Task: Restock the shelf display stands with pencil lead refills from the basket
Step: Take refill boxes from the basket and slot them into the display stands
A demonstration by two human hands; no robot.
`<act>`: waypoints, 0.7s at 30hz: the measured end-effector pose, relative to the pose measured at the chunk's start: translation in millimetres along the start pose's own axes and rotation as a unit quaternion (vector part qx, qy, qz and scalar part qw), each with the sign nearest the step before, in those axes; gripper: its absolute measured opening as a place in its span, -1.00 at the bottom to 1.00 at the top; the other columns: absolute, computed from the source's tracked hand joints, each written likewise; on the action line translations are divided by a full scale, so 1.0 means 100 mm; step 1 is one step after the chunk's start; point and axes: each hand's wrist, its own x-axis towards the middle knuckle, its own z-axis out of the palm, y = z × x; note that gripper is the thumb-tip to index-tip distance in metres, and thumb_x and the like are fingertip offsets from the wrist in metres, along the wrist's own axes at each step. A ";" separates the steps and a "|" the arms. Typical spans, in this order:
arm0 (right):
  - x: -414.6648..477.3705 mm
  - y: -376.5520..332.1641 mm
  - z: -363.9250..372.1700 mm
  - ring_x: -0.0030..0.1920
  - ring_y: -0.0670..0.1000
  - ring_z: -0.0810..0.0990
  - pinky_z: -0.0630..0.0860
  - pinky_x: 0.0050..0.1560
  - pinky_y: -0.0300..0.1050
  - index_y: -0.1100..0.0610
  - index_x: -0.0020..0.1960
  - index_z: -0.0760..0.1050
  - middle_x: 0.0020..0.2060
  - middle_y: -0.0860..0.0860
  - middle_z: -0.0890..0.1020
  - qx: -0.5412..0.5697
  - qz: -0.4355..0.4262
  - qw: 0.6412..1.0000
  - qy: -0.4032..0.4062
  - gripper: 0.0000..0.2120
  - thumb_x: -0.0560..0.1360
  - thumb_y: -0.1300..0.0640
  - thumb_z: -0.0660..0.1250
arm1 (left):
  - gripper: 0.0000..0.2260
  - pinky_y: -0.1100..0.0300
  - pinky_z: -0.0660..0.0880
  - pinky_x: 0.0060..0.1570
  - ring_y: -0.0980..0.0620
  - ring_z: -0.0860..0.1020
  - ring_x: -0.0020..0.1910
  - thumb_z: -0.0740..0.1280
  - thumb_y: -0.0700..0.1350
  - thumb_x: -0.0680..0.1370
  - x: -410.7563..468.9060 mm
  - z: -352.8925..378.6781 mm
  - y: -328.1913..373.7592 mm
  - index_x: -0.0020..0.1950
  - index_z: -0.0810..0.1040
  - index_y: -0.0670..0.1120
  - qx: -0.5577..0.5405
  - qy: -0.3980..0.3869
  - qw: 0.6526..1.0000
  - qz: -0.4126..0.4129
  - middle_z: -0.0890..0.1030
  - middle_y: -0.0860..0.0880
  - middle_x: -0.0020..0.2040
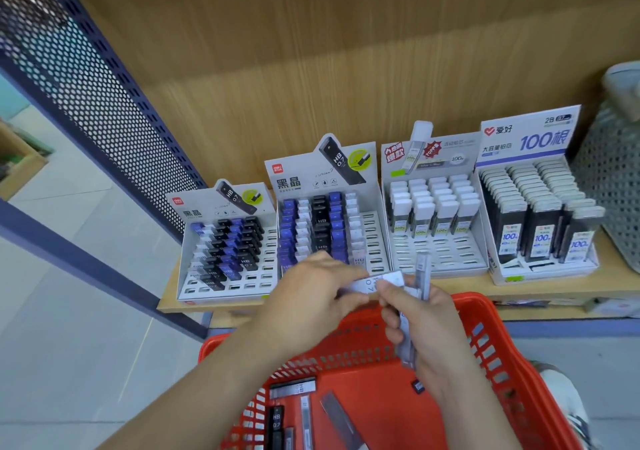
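Note:
Above a red basket [491, 338], my left hand [311, 290] pinches a white lead refill case [388, 281] that lies crosswise. My right hand [419, 318] grips a bundle of clear grey refill cases [423, 273] standing upright, and its fingers also touch the white case. Several dark refill cases [294, 389] lie on the basket floor. Along the wooden shelf [519, 290] stand several display stands: a small one at the left [225, 238], a taller one [325, 214] behind my left hand, a white-capped one [433, 214] and a 100-count one [536, 214].
A grey mesh bin [609, 179] stands at the shelf's right end. A dark blue perforated panel [86, 96] bounds the shelf on the left. Pale floor lies at the left. A shoe [568, 401] shows beside the basket at the lower right.

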 end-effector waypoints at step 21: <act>0.29 -0.58 -0.21 -0.34 -0.03 0.43 0.42 -0.50 -0.27 0.17 0.06 0.47 -0.23 0.09 0.51 0.286 0.019 0.958 0.020 -0.84 0.56 0.34 0.18 | -0.90 0.28 0.54 -0.11 0.14 0.60 -0.30 0.45 -0.24 0.46 0.95 -0.61 -0.12 -0.12 0.67 -0.04 -0.190 0.138 0.945 -0.227 0.63 0.11 -0.27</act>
